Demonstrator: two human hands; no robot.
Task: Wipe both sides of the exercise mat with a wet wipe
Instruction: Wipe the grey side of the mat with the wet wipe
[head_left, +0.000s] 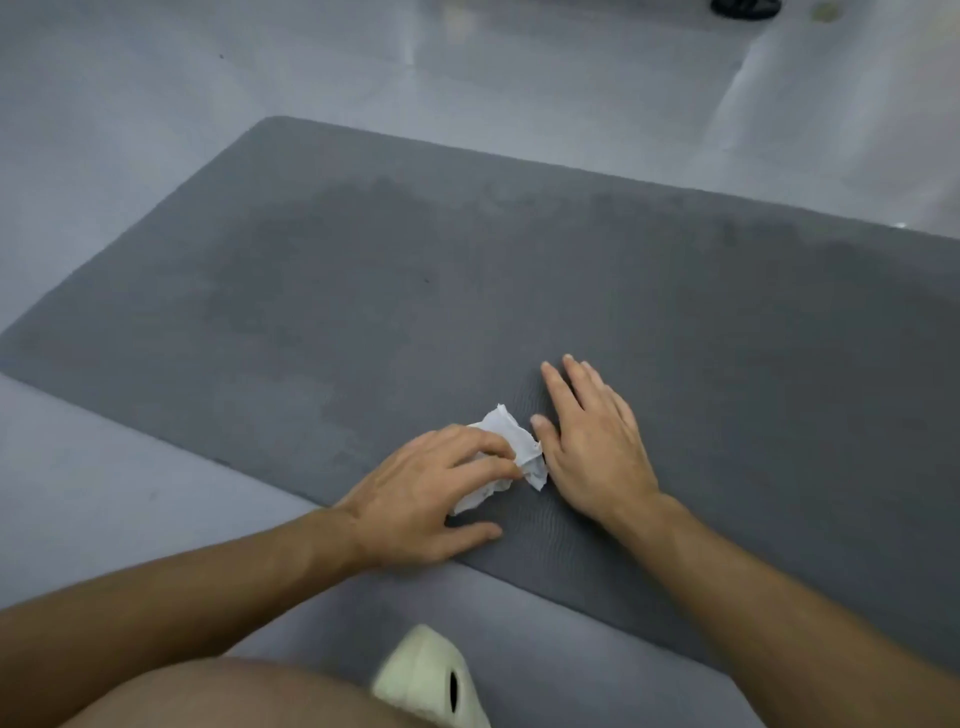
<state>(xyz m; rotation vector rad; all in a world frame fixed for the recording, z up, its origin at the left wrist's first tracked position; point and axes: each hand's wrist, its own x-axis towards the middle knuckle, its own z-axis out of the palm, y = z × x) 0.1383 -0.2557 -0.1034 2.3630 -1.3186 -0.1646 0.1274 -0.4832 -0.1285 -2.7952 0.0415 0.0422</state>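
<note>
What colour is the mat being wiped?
Dark grey, with darker damp-looking patches; the mat shows clearly in the head view.

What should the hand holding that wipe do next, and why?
Probably the left hand should slide the wet wipe across the exercise mat nearby: darker damp-looking patches lie farther off, and the right hand lies flat on it.

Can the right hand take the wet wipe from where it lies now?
Probably yes. The right hand rests flat on the mat beside the wet wipe; only the left hand holds its other side.
</note>
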